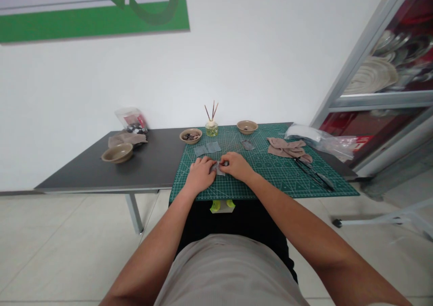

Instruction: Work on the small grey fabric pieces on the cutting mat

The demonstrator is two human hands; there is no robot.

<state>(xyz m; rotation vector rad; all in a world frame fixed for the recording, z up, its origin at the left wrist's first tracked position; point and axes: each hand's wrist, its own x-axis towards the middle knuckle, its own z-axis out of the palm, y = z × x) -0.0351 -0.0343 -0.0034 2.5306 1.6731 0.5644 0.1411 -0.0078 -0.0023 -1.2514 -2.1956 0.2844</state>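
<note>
Close together over the green cutting mat [270, 179], my left hand [202, 173] and my right hand [237, 166] pinch a small grey sheer pouch [220, 170] between them. Fingers cover much of the pouch, so whatever is inside cannot be made out. Just beyond the hands, two flat grey pieces [214, 147] of similar material lie side by side. Another grey pouch [247, 145] rests farther right. A tan bowl [191, 130] with dark and pinkish stones stands behind my left hand. At the back, a second tan bowl [246, 123] has a small dark bit in it.
A reed diffuser [212, 128] stands between those bowls. Right of my hands are a crumpled brown cloth [286, 147], black-framed glasses [314, 175] and clear plastic wrapping [318, 139]. A third bowl [118, 154], another cloth [126, 139] and a bag of pebbles [133, 121] sit left.
</note>
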